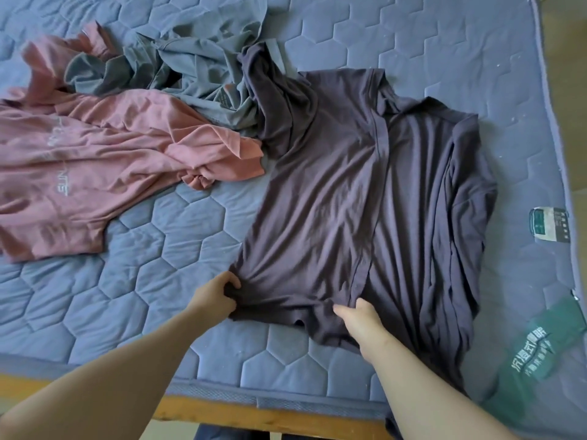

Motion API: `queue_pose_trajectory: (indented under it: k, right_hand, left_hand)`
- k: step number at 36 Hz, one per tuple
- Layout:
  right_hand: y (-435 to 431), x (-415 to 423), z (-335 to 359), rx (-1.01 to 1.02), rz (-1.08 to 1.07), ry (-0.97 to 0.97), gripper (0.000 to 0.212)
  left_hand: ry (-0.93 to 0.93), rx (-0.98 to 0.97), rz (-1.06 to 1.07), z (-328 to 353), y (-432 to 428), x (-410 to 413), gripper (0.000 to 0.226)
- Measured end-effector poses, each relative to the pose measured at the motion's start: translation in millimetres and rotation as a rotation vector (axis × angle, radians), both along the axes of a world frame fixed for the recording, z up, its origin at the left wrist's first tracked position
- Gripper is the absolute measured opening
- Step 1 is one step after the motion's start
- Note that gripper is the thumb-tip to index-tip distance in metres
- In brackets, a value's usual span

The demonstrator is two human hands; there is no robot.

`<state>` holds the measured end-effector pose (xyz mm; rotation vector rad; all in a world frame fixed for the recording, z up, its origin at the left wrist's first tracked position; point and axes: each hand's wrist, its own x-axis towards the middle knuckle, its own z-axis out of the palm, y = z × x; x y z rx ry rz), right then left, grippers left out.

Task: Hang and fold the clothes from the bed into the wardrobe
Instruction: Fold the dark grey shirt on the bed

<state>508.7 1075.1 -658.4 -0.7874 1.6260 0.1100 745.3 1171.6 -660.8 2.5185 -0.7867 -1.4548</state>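
1. A blue quilted mattress (158, 249) with a hexagon stitch pattern fills the view, resting on a wooden bed frame (254, 417) whose edge shows along the near side.
2. A dark purple shirt (365, 201) lies spread on the right half of the mattress, partly folded lengthwise, with one side laid over the middle and its far end rumpled against the other clothes.
3. A pink shirt (104, 160) with pale lettering lies crumpled on the left side of the mattress, touching the dark shirt's upper left part.
4. A grey-blue garment (197, 68) is heaped at the far side, between and partly under the pink and dark shirts.
5. A green label (533, 354) with white characters sits at the mattress's near right corner, and a smaller tag (549, 224) lies along the right edge.
6. The left hand (216, 296) has its fingers curled, bunching the dark shirt's near left corner.
7. The right hand (362, 315) pinches the near hem, thumb on top, beside the folded edge.
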Motion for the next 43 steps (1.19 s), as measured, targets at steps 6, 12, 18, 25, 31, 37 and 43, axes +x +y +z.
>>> queue_pose_trajectory:
  k: [6, 12, 18, 25, 31, 37, 43]
  right_hand:
    - [23, -14, 1, 0.094, 0.148, 0.089, 0.027]
    - [26, -7, -1, 0.104, -0.152, -0.004, 0.012]
    - [34, -8, 2, 0.143, -0.067, 0.119, 0.019]
    - [22, -10, 2, 0.034, 0.136, 0.252, 0.005]
    - [-11, -26, 15, -0.217, 0.123, 0.358, 0.011]
    - [-57, -53, 23, -0.418, -0.011, 0.400, 0.006]
    - [-94, -81, 21, -0.514, -0.012, 0.417, 0.019]
  left_hand:
    - [-0.050, 0.149, -0.147, 3, 9, 11, 0.030]
    - [-0.076, 0.128, -0.007, 1, 13, 15, 0.021]
    - [-0.175, 0.216, -0.151, 3, 14, 17, 0.020]
    - [-0.501, 0.305, -0.446, 16, -14, -9, 0.030]
    - [-0.357, 0.008, -0.489, 22, -55, -42, 0.034]
    - [0.090, -0.032, -0.741, 18, -91, -96, 0.052]
    - [0.137, 0.254, -0.946, 24, -125, -129, 0.044]
